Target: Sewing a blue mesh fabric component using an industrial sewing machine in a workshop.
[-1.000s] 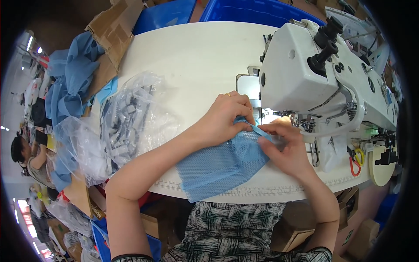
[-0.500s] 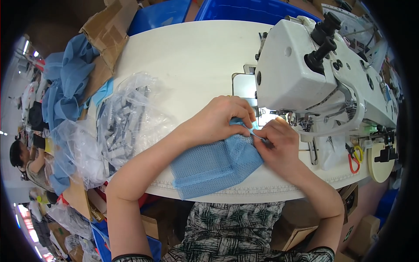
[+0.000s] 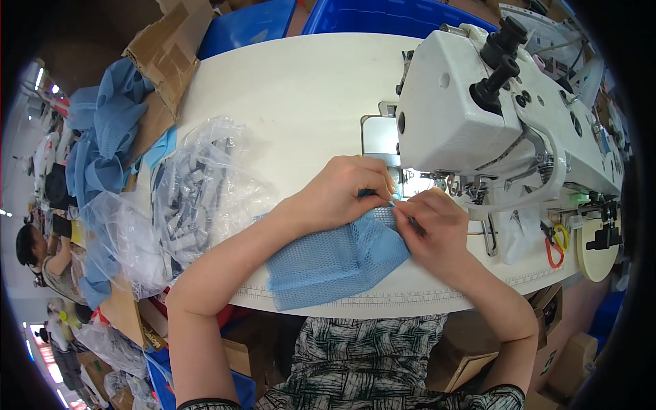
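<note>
A piece of blue mesh fabric [image 3: 328,263] lies on the white table, its lower edge across the ruler scale near the front. My left hand [image 3: 348,188] pinches the fabric's upper edge between thumb and fingers. Right beside it, my right hand [image 3: 434,222] grips the same edge, and the fingertips of both hands almost meet. The white sewing machine [image 3: 465,102] stands just beyond, its lit needle area [image 3: 417,183] close behind my fingers. Part of the fabric is hidden under my left hand and forearm.
Left on the table is a clear plastic bag [image 3: 195,195] of small grey and white pieces. Blue mesh [image 3: 109,130] hangs by a torn cardboard box [image 3: 167,58]. Red-and-yellow scissors [image 3: 555,246] lie at right. Blue bins [image 3: 396,17] stand behind; another person [image 3: 51,256] is far left.
My left fingers have shifted slightly down the fabric edge and drawn closer together. Less fabric shows above the left thumb. My right hand stays nearly in place, still pinching.
</note>
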Demonstrator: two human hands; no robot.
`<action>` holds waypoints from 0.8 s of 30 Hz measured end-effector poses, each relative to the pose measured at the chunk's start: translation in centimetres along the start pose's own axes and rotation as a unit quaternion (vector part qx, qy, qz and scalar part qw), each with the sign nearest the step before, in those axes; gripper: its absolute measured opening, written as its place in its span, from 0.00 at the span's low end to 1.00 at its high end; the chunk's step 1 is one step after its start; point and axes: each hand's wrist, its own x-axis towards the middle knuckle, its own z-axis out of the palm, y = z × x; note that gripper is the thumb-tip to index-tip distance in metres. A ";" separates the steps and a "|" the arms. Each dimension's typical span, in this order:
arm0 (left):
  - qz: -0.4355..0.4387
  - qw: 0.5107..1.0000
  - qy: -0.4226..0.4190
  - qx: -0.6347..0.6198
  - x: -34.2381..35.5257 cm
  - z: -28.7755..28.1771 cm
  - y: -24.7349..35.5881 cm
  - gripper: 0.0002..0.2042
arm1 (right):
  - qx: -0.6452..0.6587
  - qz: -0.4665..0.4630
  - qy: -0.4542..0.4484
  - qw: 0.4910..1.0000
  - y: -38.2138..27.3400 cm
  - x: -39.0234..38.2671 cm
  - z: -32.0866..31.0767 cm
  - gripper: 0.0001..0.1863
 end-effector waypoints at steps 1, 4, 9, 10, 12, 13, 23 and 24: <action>0.001 1.000 0.000 -0.001 0.1 -0.1 0.0 0.05 | -0.001 0.001 0.000 1.000 0.1 -0.2 0.2 0.10; -0.004 0.999 -0.034 0.005 0.5 -0.6 -0.1 0.05 | -0.061 -0.062 0.002 0.996 0.3 -0.6 0.5 0.09; -0.013 0.998 -0.057 -0.036 0.5 -0.9 -0.2 0.05 | -0.087 -0.147 -0.017 0.985 0.1 -0.6 0.2 0.09; -0.013 0.998 -0.057 -0.036 0.4 -0.9 -0.1 0.05 | -0.087 -0.147 -0.017 0.985 0.1 -0.6 0.3 0.09; -0.019 0.999 -0.036 -0.019 0.3 -0.8 0.2 0.05 | -0.081 -0.148 -0.028 0.985 0.1 -0.4 0.3 0.10; -0.019 0.999 -0.036 -0.019 0.4 -0.9 0.4 0.05 | -0.080 -0.148 -0.028 0.985 0.1 -0.4 0.3 0.10; -0.091 0.990 -0.058 0.089 0.4 -1.7 2.0 0.06 | -0.017 -0.073 -0.098 0.992 -0.9 -0.3 -0.6 0.14; -0.121 0.988 -0.064 0.071 0.4 -1.6 2.0 0.06 | 0.012 -0.053 -0.112 0.992 -1.0 -0.3 -0.8 0.14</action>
